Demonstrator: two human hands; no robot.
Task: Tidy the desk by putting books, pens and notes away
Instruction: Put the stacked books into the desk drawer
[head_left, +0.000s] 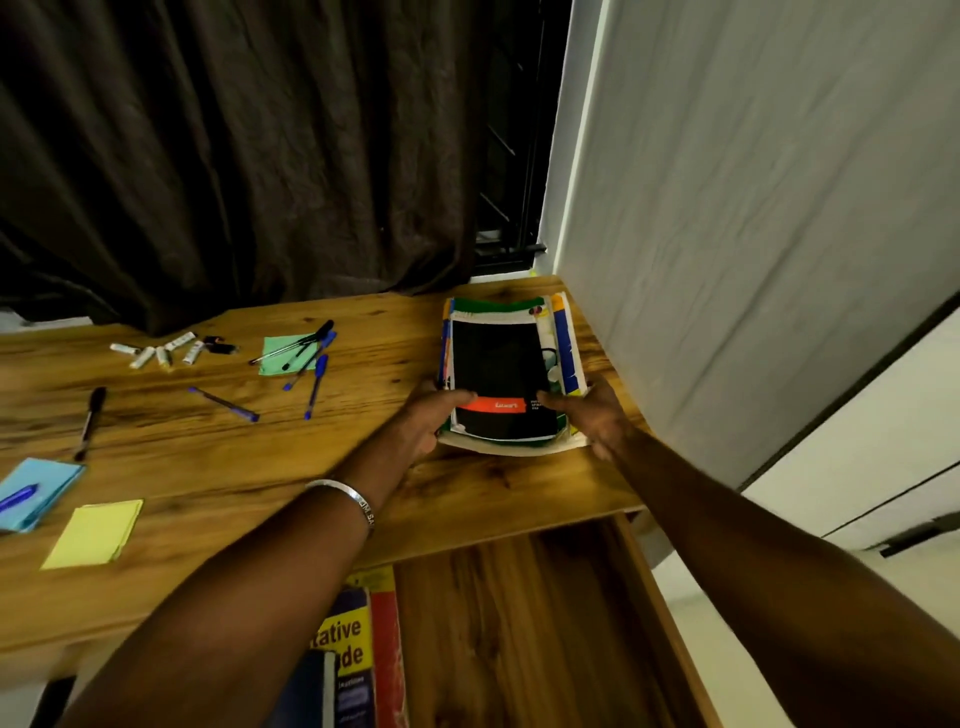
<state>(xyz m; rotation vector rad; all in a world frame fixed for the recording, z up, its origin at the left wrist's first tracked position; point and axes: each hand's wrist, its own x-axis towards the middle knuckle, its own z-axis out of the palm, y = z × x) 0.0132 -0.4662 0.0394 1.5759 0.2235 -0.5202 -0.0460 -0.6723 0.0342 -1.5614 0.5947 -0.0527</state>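
- Nearest me, under the desk edge, the drawer (545, 623) stands pulled out; at its left side lie books (363, 649), one with a yellow cover and one red, just beside each other.
- My left forearm crosses over the drawer's left part, with a silver bangle (345, 499) on the wrist.
- On the wooden desk (234, 467), near its front left, a yellow note pad (93, 532) lies flat; just beyond it a blue note pad (36, 493) carries a blue pen (18, 496) on top.
- My left hand (423, 421) grips the left near corner of the stack of books (506, 374), thumb laid on the black top cover, the other fingers curled under the edge.
- My right hand (597, 415) holds the right near corner the same way, thumb on the cover, fingers round the side.
- The stack sits at the desk's right end, near the white wall (753, 208); its near edge looks slightly raised, though I cannot tell for sure.
- Mid-desk, a black marker (91, 421) lies well left, and loose blue pens (311, 374) are scattered, some across a green note pad (285, 353).
- Further back, a cluster of small white tubes (161, 351) lies near the dark curtain (234, 156).
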